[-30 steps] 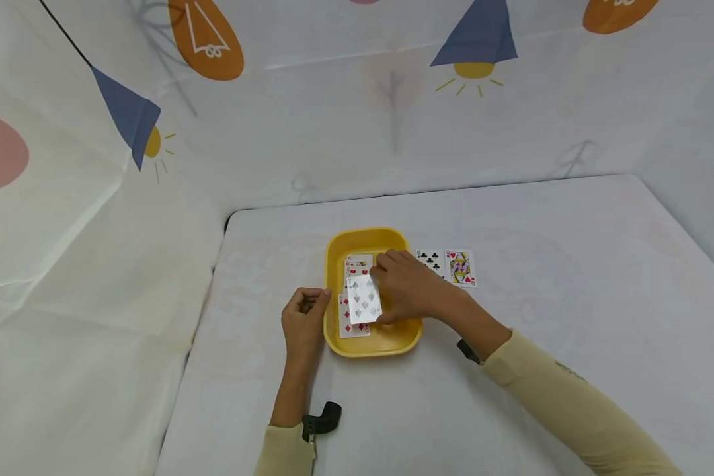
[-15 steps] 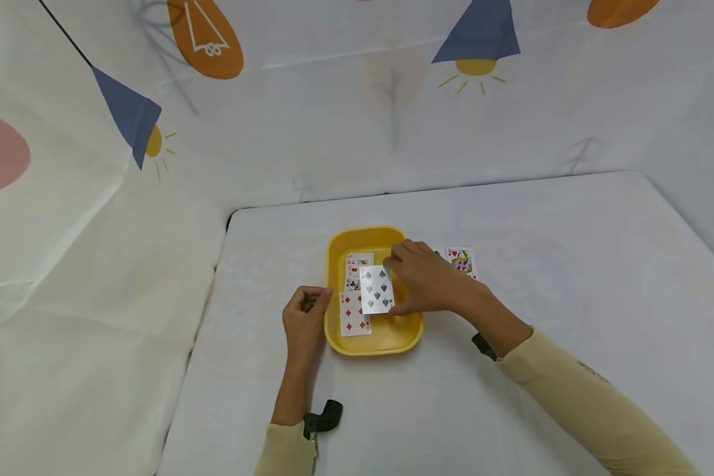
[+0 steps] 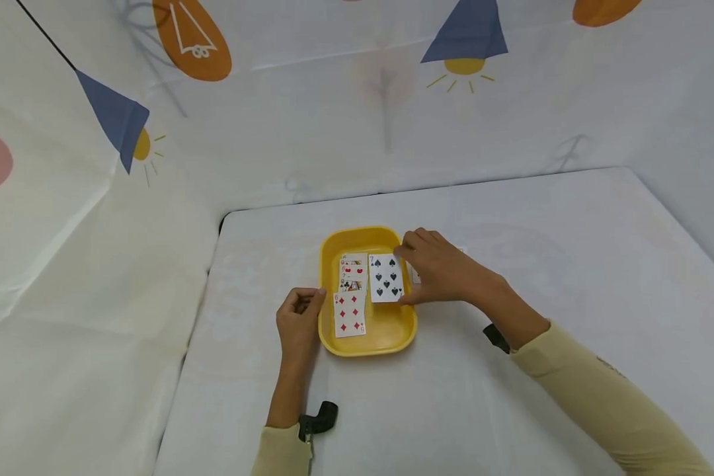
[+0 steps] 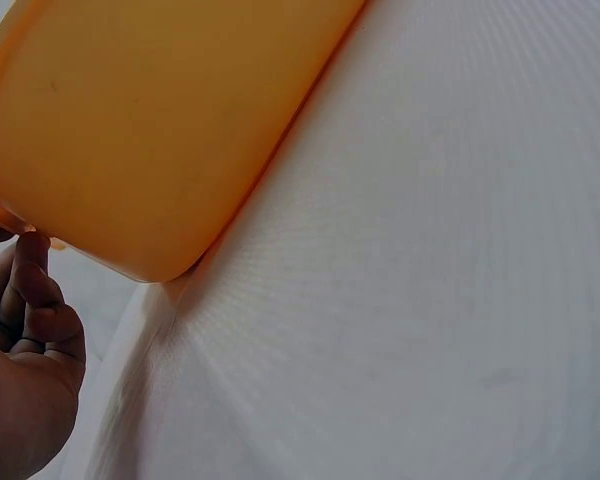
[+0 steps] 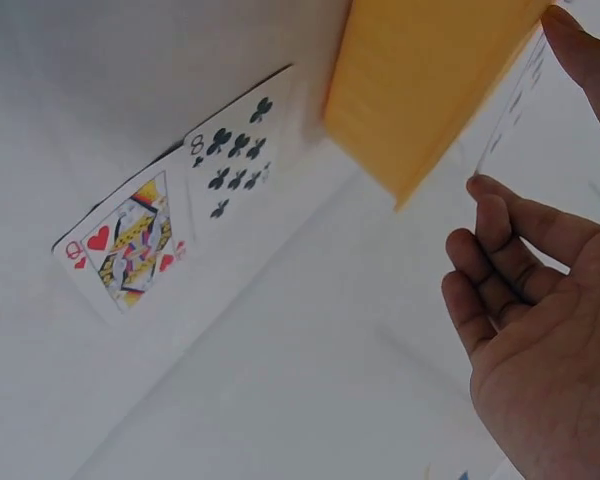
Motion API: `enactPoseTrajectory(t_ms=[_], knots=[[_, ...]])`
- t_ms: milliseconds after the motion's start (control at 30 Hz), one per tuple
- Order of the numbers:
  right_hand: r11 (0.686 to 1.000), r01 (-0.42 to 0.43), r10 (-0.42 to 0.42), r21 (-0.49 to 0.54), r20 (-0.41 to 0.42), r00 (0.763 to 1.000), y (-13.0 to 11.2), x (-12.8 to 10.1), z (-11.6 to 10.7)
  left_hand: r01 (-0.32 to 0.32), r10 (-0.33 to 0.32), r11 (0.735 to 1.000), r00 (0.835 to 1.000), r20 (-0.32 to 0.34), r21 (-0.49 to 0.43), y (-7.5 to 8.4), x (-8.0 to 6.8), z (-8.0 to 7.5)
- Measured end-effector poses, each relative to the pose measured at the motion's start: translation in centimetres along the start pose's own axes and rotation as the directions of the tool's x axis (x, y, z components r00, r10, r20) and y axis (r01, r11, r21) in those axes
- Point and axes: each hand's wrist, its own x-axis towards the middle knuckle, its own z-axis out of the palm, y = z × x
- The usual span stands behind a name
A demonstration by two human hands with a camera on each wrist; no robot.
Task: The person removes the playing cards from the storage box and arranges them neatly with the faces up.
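Note:
A yellow tray point(image 3: 363, 233) sits mid-table. Inside lie a short overlapped column of cards point(image 3: 351, 272) and a six of diamonds point(image 3: 350, 315). My right hand point(image 3: 415, 271) pinches a seven of spades point(image 3: 385, 277) by its right edge, face up over the tray's right half. In the right wrist view the tray's wall point(image 5: 430, 80) and the card's edge point(image 5: 510, 110) sit before my fingers point(image 5: 510, 250). My left hand point(image 3: 300, 316) grips the tray's left rim with curled fingers point(image 4: 35, 300), beside the tray point(image 4: 150, 130).
An eight of clubs point(image 5: 230, 160) and a queen of hearts point(image 5: 130, 245) lie face up on the white table just right of the tray, hidden behind my right hand in the head view. White printed sheeting walls the table's back and left.
My right hand has carried the seven of spades from over the left cards to the right and far side of the tray. The left hand has stayed at the rim.

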Motion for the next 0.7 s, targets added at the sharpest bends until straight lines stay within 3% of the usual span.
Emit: enactPoseTrajectory(t_ms=[167,700], knots=[[0.999,-0.034,0.034,0.003,0.006,0.999,0.9,-0.7,-0.4,0.003,-0.003,1.0,1.0,-0.001,0.006,-0.1,0.0,-0.1],[0.999,-0.036,0.036,-0.01,-0.051,0.998,4.5,-2.9,-0.8,-0.015,0.015,1.0,1.0,0.0,-0.018,-0.2,0.0,0.0]])
